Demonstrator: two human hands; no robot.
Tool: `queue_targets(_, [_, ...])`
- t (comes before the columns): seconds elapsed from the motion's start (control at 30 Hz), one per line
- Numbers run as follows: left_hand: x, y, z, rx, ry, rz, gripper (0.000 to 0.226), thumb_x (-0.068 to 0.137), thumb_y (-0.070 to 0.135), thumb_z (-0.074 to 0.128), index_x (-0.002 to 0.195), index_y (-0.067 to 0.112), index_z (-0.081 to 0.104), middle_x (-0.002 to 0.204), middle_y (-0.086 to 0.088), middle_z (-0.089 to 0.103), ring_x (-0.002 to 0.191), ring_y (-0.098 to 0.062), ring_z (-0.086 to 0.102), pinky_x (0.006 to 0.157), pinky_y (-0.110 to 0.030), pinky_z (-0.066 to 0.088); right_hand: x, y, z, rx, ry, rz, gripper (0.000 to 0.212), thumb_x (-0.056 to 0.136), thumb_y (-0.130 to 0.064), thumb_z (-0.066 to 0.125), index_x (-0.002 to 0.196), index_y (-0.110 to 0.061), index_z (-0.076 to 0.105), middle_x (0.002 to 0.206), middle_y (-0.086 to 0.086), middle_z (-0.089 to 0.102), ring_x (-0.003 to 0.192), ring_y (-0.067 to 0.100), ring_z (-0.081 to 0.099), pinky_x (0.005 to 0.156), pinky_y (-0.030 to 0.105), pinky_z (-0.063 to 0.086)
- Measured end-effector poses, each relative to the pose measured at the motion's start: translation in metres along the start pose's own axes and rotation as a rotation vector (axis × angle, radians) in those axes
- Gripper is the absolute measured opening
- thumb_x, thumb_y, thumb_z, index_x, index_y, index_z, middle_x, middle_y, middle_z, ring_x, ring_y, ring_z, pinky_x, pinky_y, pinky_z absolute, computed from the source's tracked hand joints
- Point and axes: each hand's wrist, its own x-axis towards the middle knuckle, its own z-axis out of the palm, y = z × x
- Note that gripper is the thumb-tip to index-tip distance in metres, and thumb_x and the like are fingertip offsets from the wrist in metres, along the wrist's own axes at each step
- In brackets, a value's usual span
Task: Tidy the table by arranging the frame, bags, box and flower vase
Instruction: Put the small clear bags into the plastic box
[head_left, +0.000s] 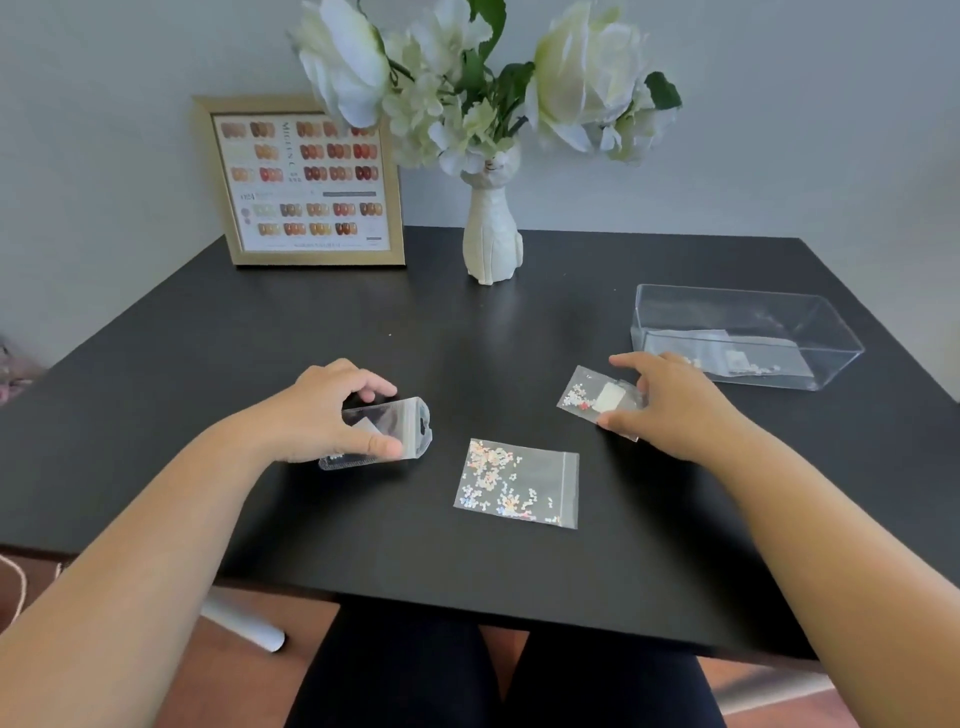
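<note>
Black table (208, 364): three bags, one frame (306, 182), vase (492, 234), box (743, 338). Left hand (322, 410) pinching clear bag (384, 431); right hand (670, 405) pinching sequin bag (597, 397).

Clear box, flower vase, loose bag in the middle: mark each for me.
clear box (826, 319): head view, far wall.
flower vase (492, 244): head view, white body.
middle bag (519, 486): head view, centre, lying flat.

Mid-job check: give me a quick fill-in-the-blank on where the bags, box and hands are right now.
1. The left hand grips a clear ____.
2. The sequin bag lying between the hands is touched by ____ hand.
3. The clear box sits on the table's ____ side.
4. The gold frame leans against the ____.

Missing words: bag; neither; right; wall
</note>
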Motion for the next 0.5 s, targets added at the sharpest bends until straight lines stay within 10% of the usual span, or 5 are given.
queue_targets(0.17, [-0.003, 0.000, 0.001, -0.004, 0.028, 0.019, 0.057, 0.052, 0.059, 0.088, 0.095, 0.043, 0.054, 0.111, 0.021, 0.049, 0.105, 0.000, 0.041, 0.080, -0.030, 0.037, -0.008, -0.006, -0.003, 0.109, 0.051, -0.107, 0.018, 0.089, -0.023, 0.059, 0.101, -0.032, 0.067, 0.092, -0.009, 0.066, 0.082, 0.011, 0.058, 0.064, 0.025, 0.041])
queue_targets(0.3, [0.003, 0.018, 0.007, -0.179, 0.101, 0.086, 0.044, 0.065, 0.040, 0.088, 0.094, 0.043, 0.054, 0.094, 0.019, 0.064, 0.079, 0.003, 0.064, 0.065, -0.025, 0.048, -0.008, -0.002, -0.031, 0.159, 0.145, -0.134, 0.022, 0.090, -0.023, 0.055, 0.098, -0.041, 0.066, 0.076, -0.014, 0.061, 0.067, 0.007, 0.055, 0.057, 0.022, 0.038])
queue_targets(0.5, [0.025, 0.073, 0.026, -0.247, 0.139, 0.300, 0.029, 0.092, 0.023, 0.066, 0.103, 0.049, 0.059, 0.094, 0.022, 0.066, 0.093, 0.001, 0.065, 0.077, -0.026, 0.050, 0.005, 0.034, -0.086, 0.178, 0.576, -0.058, 0.026, 0.086, -0.021, 0.053, 0.102, -0.039, 0.064, 0.084, -0.011, 0.065, 0.079, 0.008, 0.058, 0.063, 0.024, 0.044])
